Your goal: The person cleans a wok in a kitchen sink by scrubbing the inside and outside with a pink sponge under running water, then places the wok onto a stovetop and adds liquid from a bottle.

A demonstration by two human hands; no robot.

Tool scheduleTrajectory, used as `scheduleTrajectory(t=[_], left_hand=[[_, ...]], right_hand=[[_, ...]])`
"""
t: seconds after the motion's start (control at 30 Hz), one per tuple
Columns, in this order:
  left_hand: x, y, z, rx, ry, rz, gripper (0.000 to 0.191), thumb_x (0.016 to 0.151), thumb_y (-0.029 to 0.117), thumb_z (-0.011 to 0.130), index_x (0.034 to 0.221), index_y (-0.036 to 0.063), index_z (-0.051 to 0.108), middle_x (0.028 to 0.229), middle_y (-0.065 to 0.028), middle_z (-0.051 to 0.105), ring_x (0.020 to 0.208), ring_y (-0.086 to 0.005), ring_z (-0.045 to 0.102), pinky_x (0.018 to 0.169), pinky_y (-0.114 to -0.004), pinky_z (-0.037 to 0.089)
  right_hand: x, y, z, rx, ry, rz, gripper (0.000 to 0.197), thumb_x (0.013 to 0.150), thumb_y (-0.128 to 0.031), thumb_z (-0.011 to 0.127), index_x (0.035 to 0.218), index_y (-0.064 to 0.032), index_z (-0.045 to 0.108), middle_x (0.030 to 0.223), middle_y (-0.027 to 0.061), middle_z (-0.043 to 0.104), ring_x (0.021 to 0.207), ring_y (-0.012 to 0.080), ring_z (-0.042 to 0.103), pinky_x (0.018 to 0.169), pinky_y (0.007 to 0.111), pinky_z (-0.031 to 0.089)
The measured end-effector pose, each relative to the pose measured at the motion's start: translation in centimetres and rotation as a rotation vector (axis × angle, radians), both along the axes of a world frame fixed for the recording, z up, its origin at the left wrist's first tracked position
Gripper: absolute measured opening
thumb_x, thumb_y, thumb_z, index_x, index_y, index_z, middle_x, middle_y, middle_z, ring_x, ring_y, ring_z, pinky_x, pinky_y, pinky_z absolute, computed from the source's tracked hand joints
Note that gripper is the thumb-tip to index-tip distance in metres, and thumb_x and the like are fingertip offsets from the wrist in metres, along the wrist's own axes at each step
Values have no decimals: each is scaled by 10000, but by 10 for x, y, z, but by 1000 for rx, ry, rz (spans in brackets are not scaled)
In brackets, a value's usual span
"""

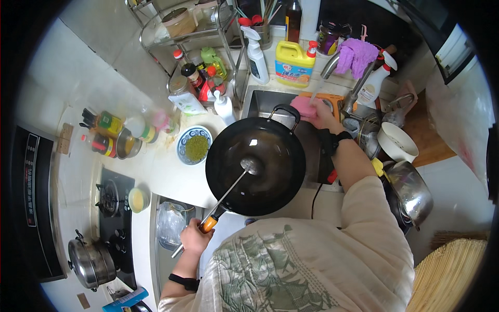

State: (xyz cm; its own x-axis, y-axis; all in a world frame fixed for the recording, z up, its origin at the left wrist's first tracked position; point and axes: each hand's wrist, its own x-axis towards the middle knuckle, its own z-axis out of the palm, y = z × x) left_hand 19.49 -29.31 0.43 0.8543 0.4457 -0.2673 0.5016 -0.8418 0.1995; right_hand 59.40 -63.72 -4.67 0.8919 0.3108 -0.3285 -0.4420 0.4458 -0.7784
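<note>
My left hand (197, 235) grips the orange-tipped handle of a large black wok (273, 171), together with the thin metal shaft of a ladle (252, 166). The ladle's bowl rests in the middle of the wok. A second, loop-shaped handle sticks out at the wok's far side. My right hand (325, 117) holds a pink sponge or cloth (305, 106) under the faucet (331, 66), over the sink (262, 102). Water appears to run from the spout onto it. The wok covers part of the sink and counter edge.
A patterned bowl of green beans or grains (195, 145) stands left of the wok, near a white pump bottle (224, 109). Behind the sink are a yellow detergent jug (295, 64) and a spray bottle (255, 56). A white basin (397, 142) and steel pot (411, 191) are at right.
</note>
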Motion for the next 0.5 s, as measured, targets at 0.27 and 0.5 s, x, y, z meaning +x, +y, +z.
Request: scheduleTrajectory(t=[0.27, 0.5], left_hand=[[3, -10, 6, 16, 14, 3, 433, 592, 325, 759, 875, 85, 536, 742, -83, 638, 685, -282, 620, 649, -381, 490], [2, -15, 8, 5, -23, -3, 415, 595, 310, 756, 858, 84, 529, 735, -84, 635, 682, -288, 618, 639, -379, 489]], right_hand=[[-4, 10, 10, 361, 41, -61, 361, 897, -284, 388, 1154, -34, 424, 1100, 123, 521, 960, 297, 542, 841, 477, 426], [13, 10, -13, 531, -18, 53, 479, 931, -370, 267, 1036, 35, 499, 1000, 168, 561, 915, 305, 547, 756, 381, 445]])
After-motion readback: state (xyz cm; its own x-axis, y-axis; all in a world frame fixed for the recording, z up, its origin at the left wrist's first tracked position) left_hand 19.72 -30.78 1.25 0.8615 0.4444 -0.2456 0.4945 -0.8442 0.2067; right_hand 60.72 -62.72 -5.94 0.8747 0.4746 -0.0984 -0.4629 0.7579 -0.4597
